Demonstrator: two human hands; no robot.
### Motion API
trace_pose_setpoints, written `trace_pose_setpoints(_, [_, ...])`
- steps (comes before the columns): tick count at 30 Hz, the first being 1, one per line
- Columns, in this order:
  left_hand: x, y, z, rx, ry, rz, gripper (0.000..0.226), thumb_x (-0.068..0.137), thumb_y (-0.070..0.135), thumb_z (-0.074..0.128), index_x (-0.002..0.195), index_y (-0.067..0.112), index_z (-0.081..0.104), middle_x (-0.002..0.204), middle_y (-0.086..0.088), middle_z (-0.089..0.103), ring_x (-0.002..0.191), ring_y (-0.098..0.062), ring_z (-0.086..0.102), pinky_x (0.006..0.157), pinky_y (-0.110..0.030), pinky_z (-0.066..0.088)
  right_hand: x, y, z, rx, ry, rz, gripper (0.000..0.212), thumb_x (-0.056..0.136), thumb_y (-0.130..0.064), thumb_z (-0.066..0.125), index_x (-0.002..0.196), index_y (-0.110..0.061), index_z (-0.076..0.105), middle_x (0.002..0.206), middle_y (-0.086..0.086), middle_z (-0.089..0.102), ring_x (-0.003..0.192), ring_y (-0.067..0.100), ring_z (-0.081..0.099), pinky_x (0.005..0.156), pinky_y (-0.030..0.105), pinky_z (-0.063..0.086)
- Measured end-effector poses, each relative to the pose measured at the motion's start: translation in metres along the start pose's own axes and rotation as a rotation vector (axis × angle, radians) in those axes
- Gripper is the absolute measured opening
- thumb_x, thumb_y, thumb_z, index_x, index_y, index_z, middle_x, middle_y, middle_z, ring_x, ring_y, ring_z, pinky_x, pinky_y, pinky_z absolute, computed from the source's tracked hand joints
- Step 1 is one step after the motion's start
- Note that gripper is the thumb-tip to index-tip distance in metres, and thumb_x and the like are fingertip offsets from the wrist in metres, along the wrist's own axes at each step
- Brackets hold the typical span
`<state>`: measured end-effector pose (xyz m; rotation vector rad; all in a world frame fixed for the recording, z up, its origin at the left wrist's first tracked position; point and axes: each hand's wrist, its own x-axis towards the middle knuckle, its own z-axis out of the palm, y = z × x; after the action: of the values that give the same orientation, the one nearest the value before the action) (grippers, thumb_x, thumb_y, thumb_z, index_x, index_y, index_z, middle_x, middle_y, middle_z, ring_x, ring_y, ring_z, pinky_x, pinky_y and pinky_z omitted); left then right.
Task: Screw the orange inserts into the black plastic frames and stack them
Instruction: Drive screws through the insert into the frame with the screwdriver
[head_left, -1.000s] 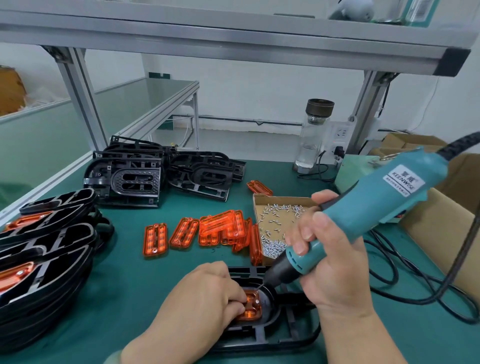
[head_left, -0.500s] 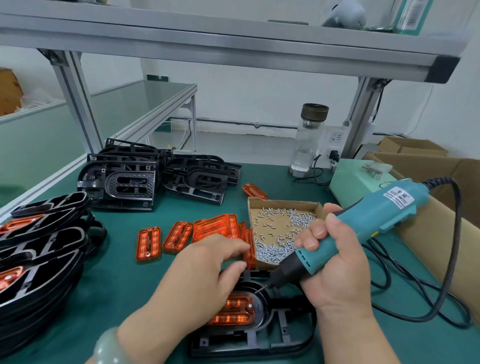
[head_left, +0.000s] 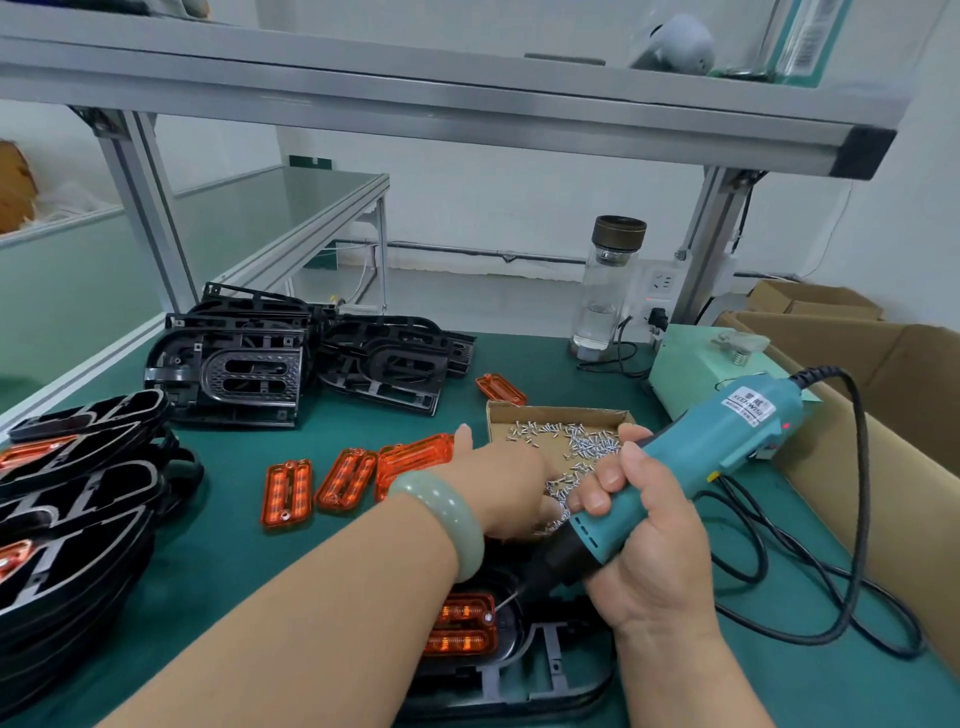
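Down on the green counter (head_left: 234, 561), close to me, the orange insert (head_left: 460, 626) is lying in the black frame (head_left: 545, 670), its long side going left to right. My right hand (head_left: 644, 540) is gripping the blue screwdriver (head_left: 701, 457), fingers curled round it, tip pointing at the insert's right end. My left hand (head_left: 509, 483) is reaching into the screw box (head_left: 561, 413), farther off; its fingertips are hiding, so I cannot tell if they are pinching anything.

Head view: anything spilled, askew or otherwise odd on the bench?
Nothing serious. The screws seem to lie inside the cardboard box. One orange insert lies alone behind that box, apart from the other inserts. The black frames at the back overlap unevenly.
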<state>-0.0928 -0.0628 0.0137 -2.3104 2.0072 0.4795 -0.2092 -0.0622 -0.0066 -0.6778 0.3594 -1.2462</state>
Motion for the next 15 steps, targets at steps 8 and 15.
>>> trace_pose_setpoints(8, [-0.0029, 0.0100, -0.0075, 0.067, 0.060, 0.048, 0.004, 0.087, 0.022, 0.057, 0.089, 0.022, 0.060, 0.085, 0.000, 0.053, 0.099, -0.028, 0.055, 0.083, -0.032, 0.033, -0.0013, 0.0008, 0.0010, 0.004, -0.003, 0.002, 0.019, 0.072, -0.018, 0.058, 0.090, -0.018, 0.056, 0.054, -0.004, 0.043, 0.040, 0.008, 0.042, 0.044, 0.019, 0.040])
trace_pose_setpoints(15, [-0.0019, 0.0045, -0.0022, -0.148, 0.299, 0.097, 0.014, 0.085, 0.022, 0.059, 0.088, 0.024, 0.072, 0.078, -0.005, 0.059, 0.084, -0.025, 0.057, 0.066, -0.026, 0.035, -0.0003, 0.0019, 0.0001, 0.009, 0.006, -0.011, 0.022, 0.071, -0.018, 0.059, 0.093, -0.015, 0.054, 0.055, -0.002, 0.043, 0.041, 0.010, 0.042, 0.046, 0.020, 0.041])
